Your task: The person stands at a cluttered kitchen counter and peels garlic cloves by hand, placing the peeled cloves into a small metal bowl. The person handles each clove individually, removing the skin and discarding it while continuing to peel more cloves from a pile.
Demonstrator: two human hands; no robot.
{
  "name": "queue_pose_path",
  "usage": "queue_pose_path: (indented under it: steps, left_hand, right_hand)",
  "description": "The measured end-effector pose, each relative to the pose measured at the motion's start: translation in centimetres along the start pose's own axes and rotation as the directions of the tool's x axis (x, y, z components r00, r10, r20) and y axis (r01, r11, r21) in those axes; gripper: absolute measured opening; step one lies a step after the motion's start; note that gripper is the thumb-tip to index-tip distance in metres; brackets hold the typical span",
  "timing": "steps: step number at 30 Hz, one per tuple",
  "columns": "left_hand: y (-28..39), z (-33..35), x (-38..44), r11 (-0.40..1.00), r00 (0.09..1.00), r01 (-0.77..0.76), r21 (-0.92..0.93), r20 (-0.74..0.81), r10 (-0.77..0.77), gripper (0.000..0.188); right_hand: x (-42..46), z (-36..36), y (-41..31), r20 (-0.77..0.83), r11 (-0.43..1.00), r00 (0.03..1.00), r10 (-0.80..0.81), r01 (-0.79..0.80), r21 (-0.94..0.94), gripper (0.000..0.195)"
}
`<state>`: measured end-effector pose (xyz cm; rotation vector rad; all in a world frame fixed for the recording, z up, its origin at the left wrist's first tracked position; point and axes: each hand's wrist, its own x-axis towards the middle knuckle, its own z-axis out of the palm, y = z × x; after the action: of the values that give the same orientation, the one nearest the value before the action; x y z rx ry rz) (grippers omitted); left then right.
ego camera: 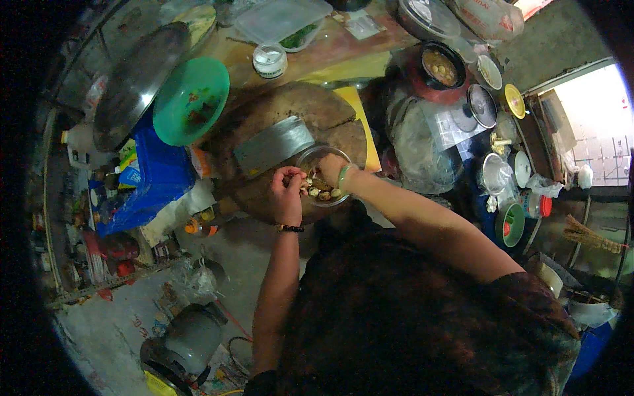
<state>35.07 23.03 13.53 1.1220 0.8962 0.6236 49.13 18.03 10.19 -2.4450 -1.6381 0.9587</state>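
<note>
A clear round plastic bowl (302, 157) sits at the near side of a round wooden chopping block (297, 101). In it lie several small, rounded, pale and brown food pieces (324, 194), too small to name surely. My right hand (333, 167), with a pale green bangle at its wrist, reaches down into the bowl; its fingertips are hidden. My left hand (288, 184), wearing a dark bead bracelet, is curled at the bowl's left rim, with small pale pieces at its fingertips. Beyond the bowl a cleaver's broad metal blade (275, 143) lies flat on the block.
At left, a green plastic basin (192, 99) is beside a large dark metal lid (141, 84) and a blue crate (158, 183). A white-lidded jar (270, 62) stands behind the block. Rightward are a black pot (442, 64) of food in broth and a glass lid (481, 105).
</note>
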Motion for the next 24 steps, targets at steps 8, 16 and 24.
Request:
queue_pose_path:
  steps: [8,16,24]
  left_hand:
    - [0.6,-0.3,0.9,0.984,0.990,-0.128,0.124,0.069,0.121,0.010]
    - [0.8,-0.7,1.1,0.997,0.992,-0.020,0.070,0.123,0.012,0.009]
    - [-0.5,-0.1,1.0,0.912,0.926,-0.283,0.297,0.333,0.179,0.023]
  right_hand:
    - [-1.5,-0.5,-2.0,-0.055,0.970,0.993,-0.105,0.090,-0.224,0.026]
    - [0.6,0.6,-2.9,0.060,0.999,0.997,-0.050,0.049,0.018,0.024]
    - [-4.7,-0.6,1.7,0.162,-0.137,0.986,0.037,-0.156,0.978,0.024]
